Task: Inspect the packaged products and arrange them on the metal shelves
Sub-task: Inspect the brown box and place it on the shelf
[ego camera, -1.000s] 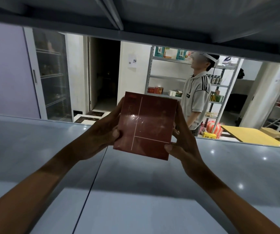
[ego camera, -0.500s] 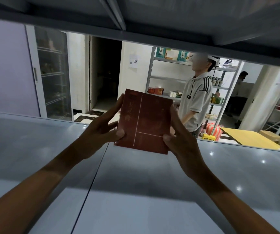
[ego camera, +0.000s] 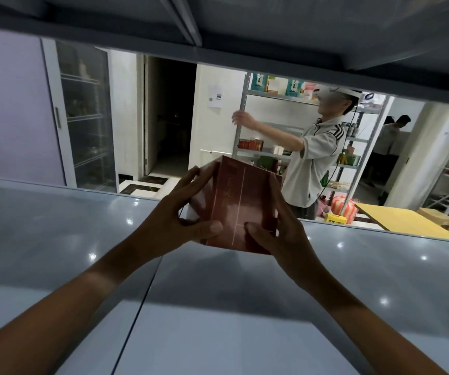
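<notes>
The grip of the left hand [ego camera: 174, 220] curls round the glossy dark-red box [ego camera: 241, 204]; the right hand [ego camera: 280, 234] clasps its other edge, holding the flat rectangular pack upright above the smooth grey metal shelf [ego camera: 55, 239].

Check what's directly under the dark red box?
Grey metal shelf lies under the dark red box. Left hand and right hand grip it; contact with shelf unclear.

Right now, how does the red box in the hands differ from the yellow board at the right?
The red box is dark red, glossy and held up over the metal shelf by the left hand and the right hand. The yellow board is pale yellow, matte and lies flat beyond the shelf, untouched. Both are flat and rectangular.
</notes>
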